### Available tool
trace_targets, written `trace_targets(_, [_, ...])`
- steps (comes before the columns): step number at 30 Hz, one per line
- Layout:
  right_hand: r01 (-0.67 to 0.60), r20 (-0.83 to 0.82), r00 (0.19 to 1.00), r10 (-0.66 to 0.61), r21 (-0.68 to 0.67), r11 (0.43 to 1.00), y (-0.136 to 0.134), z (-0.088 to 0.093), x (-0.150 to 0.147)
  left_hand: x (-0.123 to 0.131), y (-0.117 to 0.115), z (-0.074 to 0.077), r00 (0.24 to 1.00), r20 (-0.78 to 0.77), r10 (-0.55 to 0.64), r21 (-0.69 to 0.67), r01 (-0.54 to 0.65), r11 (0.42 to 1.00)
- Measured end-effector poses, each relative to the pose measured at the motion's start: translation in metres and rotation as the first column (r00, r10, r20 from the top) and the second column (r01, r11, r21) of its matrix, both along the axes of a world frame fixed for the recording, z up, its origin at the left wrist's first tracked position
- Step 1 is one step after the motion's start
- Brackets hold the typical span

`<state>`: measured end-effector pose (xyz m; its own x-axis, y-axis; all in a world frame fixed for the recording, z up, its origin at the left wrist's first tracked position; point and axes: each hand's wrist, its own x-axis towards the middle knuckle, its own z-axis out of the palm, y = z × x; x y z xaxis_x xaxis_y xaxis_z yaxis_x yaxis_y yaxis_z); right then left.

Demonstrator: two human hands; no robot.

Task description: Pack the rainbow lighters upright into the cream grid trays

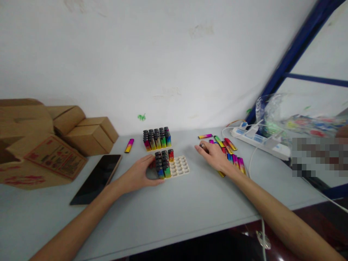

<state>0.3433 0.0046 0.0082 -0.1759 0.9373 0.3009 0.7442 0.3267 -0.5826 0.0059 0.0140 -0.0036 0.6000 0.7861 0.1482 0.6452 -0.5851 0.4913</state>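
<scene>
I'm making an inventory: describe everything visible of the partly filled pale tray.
The pale tray looks like moulded plastic, with rounded pockets in rows. It lies flat on the grey table. Upright black-topped lighters occupy its left part; bare pockets show at right. The left hand curls around its left end; whether it touches the tray is unclear.

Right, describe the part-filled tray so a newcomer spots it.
On the table, find the left hand. Beside it, nearer the camera than a packed block of lighters, is the tray. Unlike that block, it shows bare holes at right.
</scene>
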Motion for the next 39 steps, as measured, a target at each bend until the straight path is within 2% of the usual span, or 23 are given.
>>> trace_targets(2, [-0.014, 0.014, 1.0, 0.014, -0.017, 1.0, -0.003, 0.002, 0.0, 0.0, 0.0, 0.0, 1.0, 0.0, 0.007, -0.005, -0.007, 1.0])
trace_targets(5, [-0.135, 0.022, 0.991, 0.135, -0.024, 0.991, -0.005, 0.004, 0.001, 0.0, 0.0, -0.001, 1.0, 0.003, 0.013, -0.015, -0.012, 1.0])
trace_targets(9, [-0.382, -0.004, 0.924, 0.383, 0.018, 0.924, -0.005, 0.009, -0.001, 0.001, -0.001, -0.002, 1.0, 0.009, 0.009, -0.012, -0.009, 1.0])
trace_targets(13, [-0.484, -0.031, 0.874, 0.485, 0.039, 0.874, -0.005, 0.022, -0.015, 0.001, -0.002, -0.002, 1.0, 0.029, 0.005, -0.009, -0.005, 1.0])
trace_targets(17, [-0.495, -0.177, 0.858, 0.483, -0.032, 0.868, 0.0, 0.025, -0.037, 0.001, -0.002, -0.003, 1.0, 0.03, -0.004, -0.006, 0.004, 1.0])
trace_targets(20, [-0.45, -0.309, 0.86, 0.406, -0.083, 0.889, 0.007, 0.011, -0.049, 0.002, -0.003, -0.003, 1.0, 0.028, 0.009, 0.005, -0.009, 1.0])
trace_targets(23, [-0.389, -0.408, 0.85, 0.334, -0.057, 0.92, 0.01, -0.005, -0.053, 0.002, -0.003, -0.003, 0.999, 0.034, 0.007, -0.003, -0.007, 1.0])
trace_targets(26, [-0.358, -0.389, 0.858, 0.334, 0.014, 0.934, 0.007, -0.011, -0.052, 0.002, -0.004, -0.004, 0.999, 0.042, -0.007, 0.0, 0.007, 1.0])
trace_targets(30, [-0.383, -0.314, 0.868, 0.385, 0.072, 0.921, 0.002, -0.008, -0.055, 0.002, -0.004, -0.004, 0.999, 0.035, 0.002, -0.006, -0.001, 1.0])
trace_targets(34, [-0.408, -0.287, 0.867, 0.408, 0.06, 0.911, 0.002, -0.008, -0.061, 0.002, -0.004, -0.004, 0.999, 0.036, 0.004, -0.006, -0.004, 1.0])
trace_targets(39, [-0.352, -0.323, 0.884, 0.338, 0.016, 0.936, 0.005, -0.013, -0.066, 0.002, -0.002, -0.006, 1.0, 0.022, 0.004, 0.004, -0.004, 1.0])
